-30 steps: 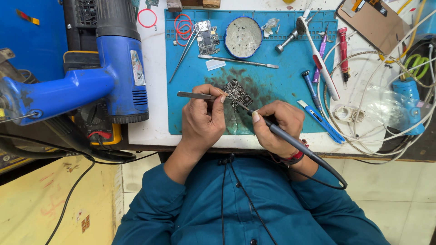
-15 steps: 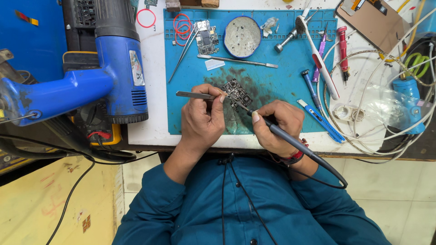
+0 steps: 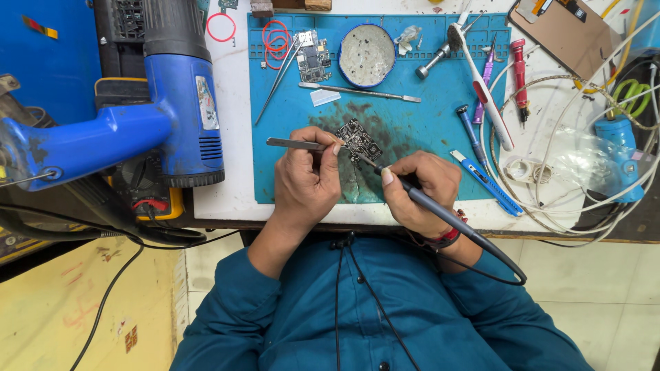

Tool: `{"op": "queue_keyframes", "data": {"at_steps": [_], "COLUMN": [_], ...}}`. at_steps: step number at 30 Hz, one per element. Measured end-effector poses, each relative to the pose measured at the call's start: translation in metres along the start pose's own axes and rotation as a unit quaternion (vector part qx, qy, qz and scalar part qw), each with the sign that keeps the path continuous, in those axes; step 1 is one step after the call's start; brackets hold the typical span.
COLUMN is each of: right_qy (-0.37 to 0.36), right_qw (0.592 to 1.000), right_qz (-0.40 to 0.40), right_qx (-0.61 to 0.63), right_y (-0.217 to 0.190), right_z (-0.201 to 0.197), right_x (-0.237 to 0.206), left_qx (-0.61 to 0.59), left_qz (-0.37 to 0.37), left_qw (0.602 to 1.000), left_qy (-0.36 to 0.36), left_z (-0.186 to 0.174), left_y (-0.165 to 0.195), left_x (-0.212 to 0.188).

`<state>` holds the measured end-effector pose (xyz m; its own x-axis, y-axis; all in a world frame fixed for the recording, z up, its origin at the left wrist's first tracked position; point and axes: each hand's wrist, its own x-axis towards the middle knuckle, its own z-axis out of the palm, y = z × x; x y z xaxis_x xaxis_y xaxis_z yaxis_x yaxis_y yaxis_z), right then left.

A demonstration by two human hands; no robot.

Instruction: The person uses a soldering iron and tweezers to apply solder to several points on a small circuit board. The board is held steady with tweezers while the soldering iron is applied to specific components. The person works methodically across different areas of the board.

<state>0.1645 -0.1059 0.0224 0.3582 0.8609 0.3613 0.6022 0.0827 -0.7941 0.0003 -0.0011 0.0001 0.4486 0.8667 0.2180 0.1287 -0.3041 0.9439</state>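
Observation:
A small dark circuit board [image 3: 359, 139] lies on the blue work mat [image 3: 426, 130]. My left hand [image 3: 307, 180] grips metal tweezers [image 3: 294, 144] whose handle sticks out to the left, with the tips at the board's near edge. Gripped like a pen in my right hand [image 3: 418, 192] is a black corded soldering iron [image 3: 447, 218]; its tip touches the board's lower right edge. The iron's cable loops back past my wrist.
A big blue heat gun [image 3: 158, 124] lies left of the mat. On the mat's far side are a second circuit board [image 3: 313, 56], a round tin [image 3: 366, 55], more tweezers, a brush, screwdrivers [image 3: 519, 69] and red rings. White cables tangle at the right.

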Motion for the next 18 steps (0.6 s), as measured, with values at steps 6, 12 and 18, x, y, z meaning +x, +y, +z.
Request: {"op": "queue_keyframes", "data": {"at_steps": [6, 12, 18], "right_qy": [-0.001, 0.0, -0.001], "right_qw": [1.0, 1.0, 1.0], "right_qz": [-0.002, -0.008, -0.004], "right_qx": [-0.002, 0.002, -0.001], "right_y": [0.0, 0.0009, 0.0013], "right_z": [-0.0001, -0.0001, -0.0006], "right_x": [-0.0004, -0.0004, -0.001], "left_qx": [0.001, 0.007, 0.009], "left_qz": [0.002, 0.004, -0.003], "left_qw": [1.0, 1.0, 1.0], "left_qy": [-0.003, -0.004, -0.003], "left_z": [-0.0001, -0.0008, -0.0006], "left_y": [-0.0002, 0.0002, 0.0005], "left_x": [0.0002, -0.0003, -0.0004]}}
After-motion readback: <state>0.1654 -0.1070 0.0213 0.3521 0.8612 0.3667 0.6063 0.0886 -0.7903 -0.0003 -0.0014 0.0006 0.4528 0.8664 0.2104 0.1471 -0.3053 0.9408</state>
